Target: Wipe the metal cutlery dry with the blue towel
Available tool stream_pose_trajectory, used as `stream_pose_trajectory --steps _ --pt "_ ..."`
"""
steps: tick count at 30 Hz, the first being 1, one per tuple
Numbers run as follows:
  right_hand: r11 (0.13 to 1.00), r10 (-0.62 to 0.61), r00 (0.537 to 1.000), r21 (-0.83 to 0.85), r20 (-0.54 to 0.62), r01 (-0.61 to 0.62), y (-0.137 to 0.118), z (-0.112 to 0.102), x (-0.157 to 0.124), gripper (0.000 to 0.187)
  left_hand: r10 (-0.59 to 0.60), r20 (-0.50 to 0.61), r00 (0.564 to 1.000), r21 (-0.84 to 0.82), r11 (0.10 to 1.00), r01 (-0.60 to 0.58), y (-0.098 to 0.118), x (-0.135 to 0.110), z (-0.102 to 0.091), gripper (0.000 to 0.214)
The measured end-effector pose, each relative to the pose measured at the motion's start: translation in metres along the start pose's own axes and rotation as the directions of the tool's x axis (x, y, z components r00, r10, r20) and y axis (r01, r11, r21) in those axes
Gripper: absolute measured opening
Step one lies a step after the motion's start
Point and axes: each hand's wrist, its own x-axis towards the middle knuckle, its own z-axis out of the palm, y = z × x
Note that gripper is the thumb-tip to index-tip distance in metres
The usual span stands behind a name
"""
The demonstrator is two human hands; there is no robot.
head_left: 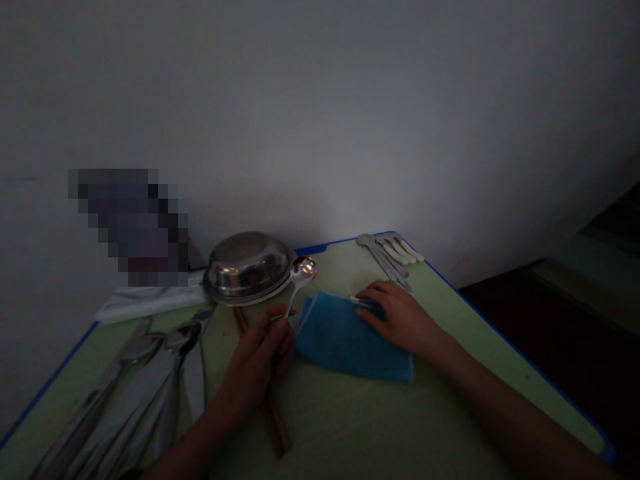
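My left hand [260,357] is closed round the handle of a metal spoon [301,275], whose bowl points up and away toward the steel bowl. My right hand [400,317] lies on a folded blue cloth [345,340], fingers curled over a small pale thing at the cloth's top edge that I cannot make out. The cloth rests on the green table [450,373] between my two hands.
An upturned steel bowl [249,267] on a plate stands at the back. Several metal utensils [135,393] lie at the left, brown chopsticks [273,413] under my left hand, several spoons [390,253] at the back right corner. A white cloth [150,300] lies back left. The blue-edged table drops off at the right.
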Motion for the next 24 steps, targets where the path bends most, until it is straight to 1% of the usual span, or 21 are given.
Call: stream_pose_trajectory --steps 3,7,10,12,15,18,19,21,23,24 --pt "1.0 -0.022 1.0 -0.005 0.023 0.022 0.004 0.002 -0.002 0.033 0.028 -0.041 0.999 0.071 0.997 -0.025 0.002 0.001 0.0 0.019" --pt "0.999 -0.036 0.998 -0.013 0.045 0.037 0.0 0.001 -0.001 0.029 0.068 -0.064 0.996 0.197 0.979 -0.055 0.004 0.0 0.001 0.018" --pt "0.997 -0.061 0.995 0.047 0.074 0.058 -0.004 -0.001 -0.001 0.02 0.089 -0.078 0.993 0.231 0.971 -0.068 0.006 -0.002 0.003 0.018" --pt "0.992 -0.086 0.994 0.098 0.071 0.079 -0.005 -0.001 -0.002 0.018 0.111 -0.092 0.99 0.264 0.961 -0.083 0.006 -0.003 0.005 0.018" --pt "0.986 -0.098 0.993 0.142 0.067 0.088 -0.001 0.0 -0.003 0.023 0.124 -0.104 0.987 0.337 0.938 -0.082 0.006 -0.002 0.005 0.021" --pt "0.987 -0.062 0.995 0.153 0.08 0.049 0.005 -0.002 -0.004 0.038 0.116 -0.098 0.988 0.376 0.924 -0.071 0.006 -0.002 0.004 0.024" --pt "0.989 -0.054 0.994 0.145 0.09 0.041 0.008 -0.003 -0.004 0.038 0.112 -0.097 0.989 0.374 0.925 -0.068 0.006 -0.002 0.004 0.024" --pt "0.991 -0.078 0.989 0.118 0.125 0.063 0.011 -0.008 -0.004 0.028 0.095 -0.1 0.99 0.365 0.93 -0.053 0.007 -0.004 0.005 0.025" --pt "0.985 -0.143 0.977 0.119 0.157 0.125 0.012 -0.014 -0.004 0.016 0.082 -0.108 0.991 0.365 0.93 -0.037 0.008 -0.006 0.007 0.029" --pt "0.978 -0.175 0.971 0.14 0.164 0.152 0.011 -0.016 -0.005 0.014 0.081 -0.114 0.99 0.377 0.926 -0.032 0.008 -0.007 0.008 0.033"
